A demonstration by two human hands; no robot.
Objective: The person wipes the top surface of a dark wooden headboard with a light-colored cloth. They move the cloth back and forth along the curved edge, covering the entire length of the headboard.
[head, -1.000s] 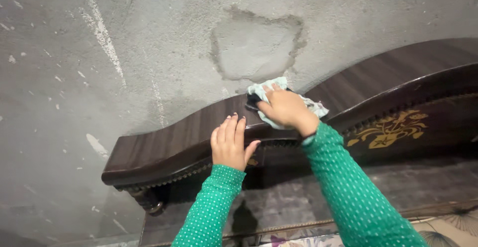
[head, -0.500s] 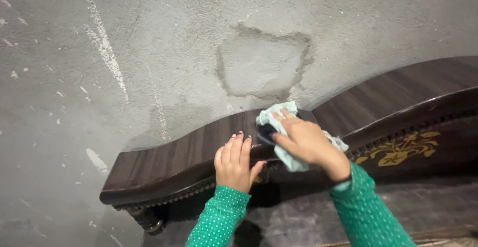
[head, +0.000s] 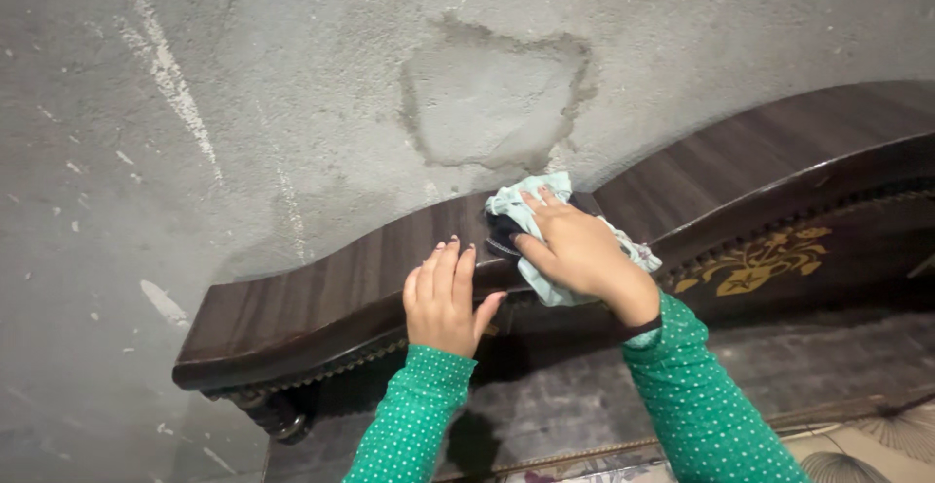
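Fingers [head: 545,212] of the right hand [head: 579,249] press a pale green cloth [head: 521,205] on top of the dark wooden headboard [head: 321,283]. It looks soft and light, easy to bunch. Left hand [head: 443,293] lies flat, holding nothing.

Home bedroom, carved wooden headboard [head: 321,283], rough plastered wall [head: 292,84]

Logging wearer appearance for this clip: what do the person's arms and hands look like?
Both arms wear long green sleeves dotted with small white spots, ending at the wrists. The left hand and right hand are bare, without gloves, and the fingernails carry dark polish. No rings or watch show.
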